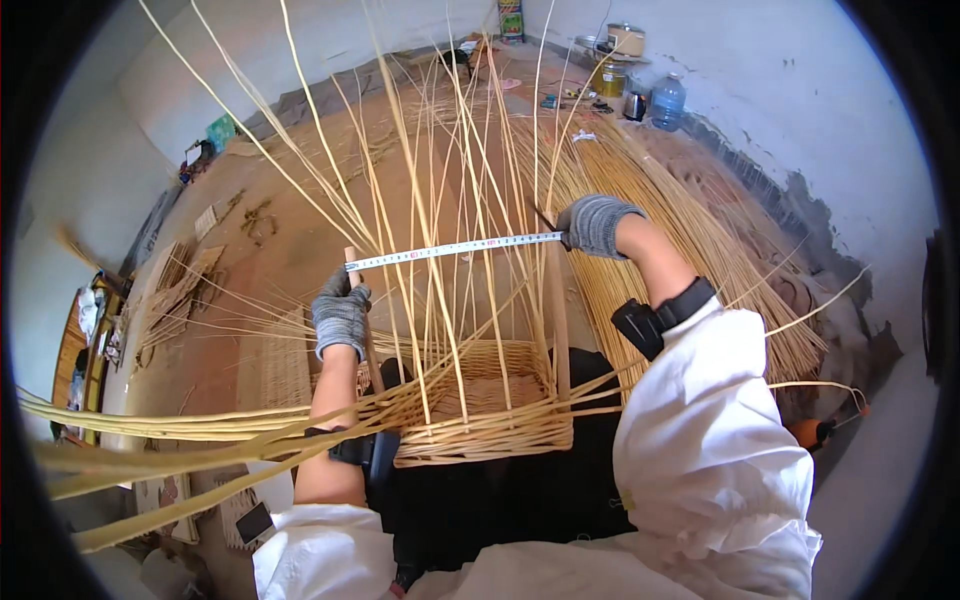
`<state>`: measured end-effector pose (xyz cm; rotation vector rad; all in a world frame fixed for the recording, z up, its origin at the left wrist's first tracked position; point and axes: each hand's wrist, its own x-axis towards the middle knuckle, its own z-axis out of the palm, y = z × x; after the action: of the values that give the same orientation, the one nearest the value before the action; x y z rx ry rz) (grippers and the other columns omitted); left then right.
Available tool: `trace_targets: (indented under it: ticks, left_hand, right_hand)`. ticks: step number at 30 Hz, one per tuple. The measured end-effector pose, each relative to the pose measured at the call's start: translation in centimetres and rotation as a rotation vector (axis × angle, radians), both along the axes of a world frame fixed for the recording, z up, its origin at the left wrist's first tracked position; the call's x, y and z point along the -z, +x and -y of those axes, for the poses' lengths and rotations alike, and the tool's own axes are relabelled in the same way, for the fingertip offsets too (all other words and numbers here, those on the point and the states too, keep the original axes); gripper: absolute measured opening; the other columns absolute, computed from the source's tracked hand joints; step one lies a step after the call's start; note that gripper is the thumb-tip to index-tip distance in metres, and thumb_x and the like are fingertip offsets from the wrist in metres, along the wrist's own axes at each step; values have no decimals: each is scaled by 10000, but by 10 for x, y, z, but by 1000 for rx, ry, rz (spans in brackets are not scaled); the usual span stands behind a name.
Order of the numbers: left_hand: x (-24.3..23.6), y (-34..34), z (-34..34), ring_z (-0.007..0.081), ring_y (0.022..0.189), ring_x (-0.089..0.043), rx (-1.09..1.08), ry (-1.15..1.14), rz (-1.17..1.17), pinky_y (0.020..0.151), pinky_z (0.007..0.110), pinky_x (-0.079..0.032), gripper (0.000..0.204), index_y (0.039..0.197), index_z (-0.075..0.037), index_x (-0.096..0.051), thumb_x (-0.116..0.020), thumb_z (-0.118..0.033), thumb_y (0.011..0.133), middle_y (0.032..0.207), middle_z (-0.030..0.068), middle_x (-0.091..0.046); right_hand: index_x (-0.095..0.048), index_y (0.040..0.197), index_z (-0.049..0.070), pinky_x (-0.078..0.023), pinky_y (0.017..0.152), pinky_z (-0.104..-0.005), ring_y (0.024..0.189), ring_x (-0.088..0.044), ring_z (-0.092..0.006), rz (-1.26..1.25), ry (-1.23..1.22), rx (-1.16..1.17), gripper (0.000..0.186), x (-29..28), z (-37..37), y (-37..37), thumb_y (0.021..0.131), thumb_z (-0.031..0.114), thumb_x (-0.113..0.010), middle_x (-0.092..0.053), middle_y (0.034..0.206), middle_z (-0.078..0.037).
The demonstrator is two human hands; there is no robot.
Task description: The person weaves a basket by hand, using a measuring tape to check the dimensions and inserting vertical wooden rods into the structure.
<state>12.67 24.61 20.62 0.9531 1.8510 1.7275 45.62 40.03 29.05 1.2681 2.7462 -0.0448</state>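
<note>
A white tape measure (452, 248) stretches across above a half-woven wicker basket (485, 443). In its grey glove, my left hand (341, 318) is closed on one end of the tape, beside the top of the left wooden stake (374, 355). The gloved right hand (597, 228) grips the other end near the top of the right wooden stake (559, 340); a dark pointed tip sticks out by its fingers, its kind unclear. Long upright willow rods (432, 215) rise from the basket behind the tape. More rods (200, 428) run out leftward from the basket's side, crossing my left forearm.
A large bundle of long rods (690, 240) lies on the floor to the right. Woven pieces (180, 290) lie at left. A water jug (667, 102), a kettle (635, 106) and a pot (627, 40) stand by the far right wall. A phone (254, 523) rests at lower left.
</note>
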Motion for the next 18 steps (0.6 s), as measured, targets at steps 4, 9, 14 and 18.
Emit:
trace_targets:
  ticks: [4,9,14,18]
  left_hand:
    - [-2,1,4,110,650,-559,-3,-13,-11,552,245,-461,399,1191,-7,-558,-612,25,797,903,76,-648]
    - [-1,0,6,108,627,-549,-46,7,21,532,252,-454,386,1186,-6,-562,-605,19,803,895,75,-645]
    - [-1,-1,11,108,613,-550,-60,1,38,525,247,-453,365,1171,-5,-572,-602,12,808,853,64,-639]
    - [0,-2,14,107,616,-552,-80,-8,36,524,248,-456,357,1165,-7,-577,-602,11,809,839,61,-639]
  right_hand:
    - [-675,872,85,-470,599,-393,651,-610,-291,-14,-72,-84,178,14,-10,-9,749,192,-605,-637,702,-140]
    - [-684,813,68,-481,583,-383,629,-612,-292,-26,0,-155,150,4,-13,-13,728,177,-624,-628,679,-148]
    - [-701,786,66,-504,593,-387,634,-616,-330,-29,-14,-160,148,1,-17,-26,667,135,-649,-631,710,-181]
    - [-703,799,73,-499,589,-393,630,-617,-323,0,36,-242,162,1,-19,-31,678,164,-646,-630,715,-184]
